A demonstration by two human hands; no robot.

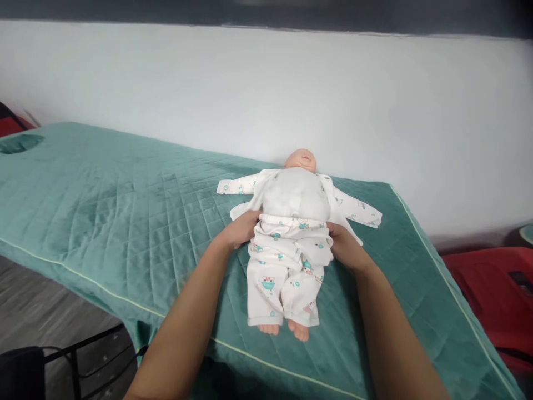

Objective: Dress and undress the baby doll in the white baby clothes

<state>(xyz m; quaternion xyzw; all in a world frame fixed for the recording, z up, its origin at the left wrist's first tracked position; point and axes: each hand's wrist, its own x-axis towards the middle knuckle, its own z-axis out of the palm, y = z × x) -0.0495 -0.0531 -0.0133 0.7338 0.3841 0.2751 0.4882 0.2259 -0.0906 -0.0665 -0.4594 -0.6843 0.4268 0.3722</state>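
Observation:
A baby doll [300, 160] lies on its back with its toes towards me. Its printed white jacket [358, 210] is spread open, sleeves out to both sides, over a plain white torso [293, 191]. White printed pants [287, 250] cover its legs up to the belly, and bare toes show below the cuffs. My left hand [245, 229] is closed at the left side of the waistband. At the right side of the waistband, my right hand [345, 244] is closed too. Both sets of fingertips are partly hidden by the pants and the doll's body.
The doll rests on a padded table with a quilted green cover [137, 200], set against a white wall [208, 94]. A red object [491, 289] stands beyond the right edge. A black metal frame [75, 361] is at the lower left.

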